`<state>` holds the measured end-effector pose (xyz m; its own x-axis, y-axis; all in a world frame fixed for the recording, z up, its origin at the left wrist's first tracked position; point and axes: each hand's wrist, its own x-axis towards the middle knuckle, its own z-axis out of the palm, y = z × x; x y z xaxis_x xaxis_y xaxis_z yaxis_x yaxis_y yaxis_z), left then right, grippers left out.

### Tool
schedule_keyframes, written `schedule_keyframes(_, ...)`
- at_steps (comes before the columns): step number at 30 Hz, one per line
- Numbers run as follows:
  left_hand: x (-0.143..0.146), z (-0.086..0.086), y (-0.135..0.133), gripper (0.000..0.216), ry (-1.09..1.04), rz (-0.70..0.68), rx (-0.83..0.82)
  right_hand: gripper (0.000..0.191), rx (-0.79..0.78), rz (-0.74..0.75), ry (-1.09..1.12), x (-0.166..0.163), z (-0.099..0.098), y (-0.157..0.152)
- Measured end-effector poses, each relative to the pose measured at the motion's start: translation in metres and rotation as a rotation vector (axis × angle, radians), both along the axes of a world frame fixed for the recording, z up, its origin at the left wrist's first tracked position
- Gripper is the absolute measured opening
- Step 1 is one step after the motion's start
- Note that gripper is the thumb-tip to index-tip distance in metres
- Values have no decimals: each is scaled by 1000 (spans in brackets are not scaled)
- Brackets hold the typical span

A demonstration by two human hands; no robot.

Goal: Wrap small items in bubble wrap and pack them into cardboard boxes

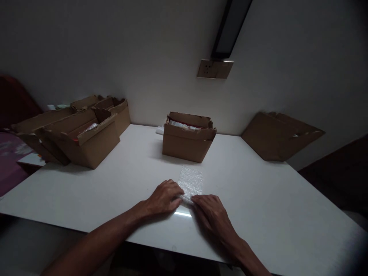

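Observation:
A sheet of clear bubble wrap lies on the white table, its far part flat and its near edge folded or rolled up. My left hand grips the left end of that near edge, fingers curled over it. At the right end, my right hand pinches the same edge with its fingers bent together. Whether anything is wrapped inside the fold cannot be seen. Just beyond the sheet stands an open cardboard box with clear plastic packaging and something red inside.
Several open cardboard boxes crowd the left side of the white table. Another cardboard box sits at the back right against the wall. A wall socket is below a dark-framed panel. White wrap lies behind the middle box.

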<state>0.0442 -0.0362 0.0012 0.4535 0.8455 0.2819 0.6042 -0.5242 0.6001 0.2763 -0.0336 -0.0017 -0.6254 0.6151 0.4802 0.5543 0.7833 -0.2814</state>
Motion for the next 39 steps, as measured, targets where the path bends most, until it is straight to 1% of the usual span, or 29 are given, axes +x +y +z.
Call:
schedule_keyframes(4,-1,0,0,23,-115,46,-123,22,-156,-48,58,3,2,0)
schedule_keyframes(6,0,0,0,24,-168,69,-191,23,-197,-91,75,4,2,0)
schedule_keyframes(8,1,0,1,25,-209,103,-242,24,-153,-129,96,6,0,0)
schedule_keyframes(11,3,-1,3,29,-225,154,-271,27,73,-131,137,9,-3,1)
schedule_keyframes(13,4,-3,5,31,-207,175,-252,30,213,-106,133,11,-4,-1)
schedule_keyframes(14,5,-4,5,31,-194,182,-235,31,251,-91,114,11,-3,-2)
schedule_keyframes(16,6,-5,6,31,-165,198,-209,30,263,-54,46,11,-1,-5)
schedule_keyframes(18,7,-5,6,31,-133,220,-195,29,230,-19,-33,8,1,-6)
schedule_keyframes(21,9,-5,6,28,-85,252,-156,30,159,-15,-102,4,3,-7)
schedule_keyframes(25,9,-5,5,25,-76,260,-35,30,144,-26,-140,0,4,-4)
schedule_keyframes(29,7,-5,4,30,-89,187,131,32,167,-24,-165,-1,4,1)
schedule_keyframes(32,5,-6,2,31,-28,94,224,33,141,-18,-145,0,4,3)
schedule_keyframes(35,5,-7,2,21,35,44,215,34,66,-9,-91,4,2,5)
schedule_keyframes(39,4,-7,1,20,-20,54,131,30,-69,-10,11,11,-1,7)
